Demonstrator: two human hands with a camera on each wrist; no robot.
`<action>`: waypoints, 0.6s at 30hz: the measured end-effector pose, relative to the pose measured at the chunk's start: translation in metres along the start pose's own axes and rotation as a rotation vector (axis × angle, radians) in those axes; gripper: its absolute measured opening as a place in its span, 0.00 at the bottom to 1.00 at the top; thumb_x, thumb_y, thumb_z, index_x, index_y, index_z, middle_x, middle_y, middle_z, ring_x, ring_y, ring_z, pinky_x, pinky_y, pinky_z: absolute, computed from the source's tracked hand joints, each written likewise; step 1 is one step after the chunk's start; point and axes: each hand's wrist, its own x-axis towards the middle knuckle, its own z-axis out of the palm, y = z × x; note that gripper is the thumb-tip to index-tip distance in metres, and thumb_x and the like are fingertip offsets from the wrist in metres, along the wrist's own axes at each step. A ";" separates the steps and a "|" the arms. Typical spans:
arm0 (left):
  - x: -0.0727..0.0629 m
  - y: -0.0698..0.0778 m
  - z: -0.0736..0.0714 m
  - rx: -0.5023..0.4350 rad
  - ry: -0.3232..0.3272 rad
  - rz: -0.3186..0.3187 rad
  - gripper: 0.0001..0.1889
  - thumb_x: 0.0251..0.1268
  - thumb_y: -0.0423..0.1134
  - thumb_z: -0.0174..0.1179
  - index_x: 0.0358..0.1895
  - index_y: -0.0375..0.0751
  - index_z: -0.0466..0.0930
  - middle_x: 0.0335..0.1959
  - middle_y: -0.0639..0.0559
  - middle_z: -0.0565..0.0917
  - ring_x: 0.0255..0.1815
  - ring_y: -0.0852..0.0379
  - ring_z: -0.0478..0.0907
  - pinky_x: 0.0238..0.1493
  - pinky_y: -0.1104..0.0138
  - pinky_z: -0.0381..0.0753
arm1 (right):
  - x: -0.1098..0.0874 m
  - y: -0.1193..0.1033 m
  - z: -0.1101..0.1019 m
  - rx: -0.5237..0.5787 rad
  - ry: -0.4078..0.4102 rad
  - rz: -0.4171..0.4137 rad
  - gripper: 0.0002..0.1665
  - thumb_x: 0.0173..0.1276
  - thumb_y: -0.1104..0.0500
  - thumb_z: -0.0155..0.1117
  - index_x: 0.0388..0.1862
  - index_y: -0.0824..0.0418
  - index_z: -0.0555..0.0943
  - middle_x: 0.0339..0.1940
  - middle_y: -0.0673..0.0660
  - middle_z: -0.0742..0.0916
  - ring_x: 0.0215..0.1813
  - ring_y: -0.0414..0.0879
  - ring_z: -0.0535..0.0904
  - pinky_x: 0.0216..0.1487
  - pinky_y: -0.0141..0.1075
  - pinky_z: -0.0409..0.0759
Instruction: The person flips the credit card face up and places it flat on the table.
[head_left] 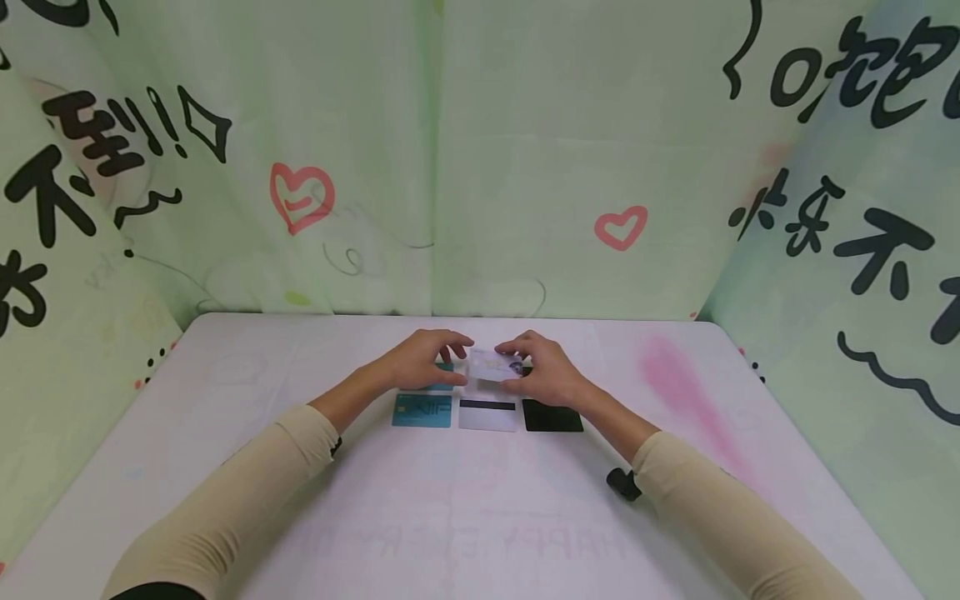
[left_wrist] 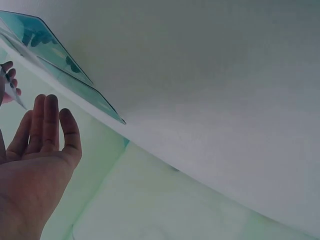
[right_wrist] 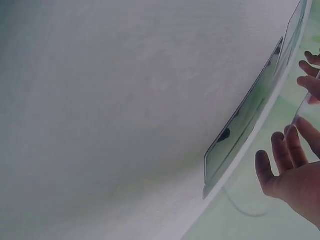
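My right hand (head_left: 551, 373) pinches the right side of a pale printed card (head_left: 491, 365) between thumb and fingers, close over the table. At the card's left edge, my left hand (head_left: 420, 360) spreads its thumb and fingers apart with nothing gripped. Under the left hand lies a blue card (head_left: 441, 387), partly covered. A row nearer to me holds a blue card (head_left: 422, 411), a pale card with a dark stripe (head_left: 487, 416) and a black card (head_left: 552, 417). Another dark card is mostly hidden behind the right hand. In the left wrist view, the left fingers (left_wrist: 50, 122) are extended.
The cards lie on a white-covered table (head_left: 450, 517) with a pink smear at right. A small black object (head_left: 624, 484) is by the right sleeve. A pale green curtain (head_left: 510, 167) with hearts and black lettering stands behind the table and along both sides.
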 end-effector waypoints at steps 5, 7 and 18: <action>0.001 0.004 0.002 -0.009 -0.007 -0.010 0.33 0.66 0.47 0.73 0.72 0.40 0.75 0.60 0.48 0.84 0.53 0.53 0.80 0.54 0.63 0.83 | 0.000 -0.005 0.000 0.007 0.000 -0.006 0.32 0.60 0.59 0.79 0.64 0.60 0.84 0.56 0.60 0.83 0.57 0.56 0.81 0.55 0.45 0.79; 0.002 0.004 0.003 -0.004 -0.009 -0.011 0.33 0.65 0.47 0.73 0.71 0.41 0.76 0.61 0.49 0.83 0.53 0.53 0.80 0.52 0.65 0.83 | -0.001 -0.007 0.000 0.014 -0.007 -0.004 0.32 0.60 0.59 0.79 0.65 0.60 0.84 0.57 0.60 0.83 0.57 0.56 0.80 0.56 0.45 0.80; 0.005 0.008 0.004 0.041 0.013 0.008 0.29 0.62 0.48 0.76 0.65 0.41 0.83 0.52 0.50 0.82 0.49 0.54 0.80 0.49 0.67 0.80 | -0.002 -0.007 0.000 0.007 -0.023 0.010 0.32 0.62 0.57 0.79 0.65 0.58 0.83 0.58 0.59 0.83 0.59 0.56 0.79 0.62 0.50 0.81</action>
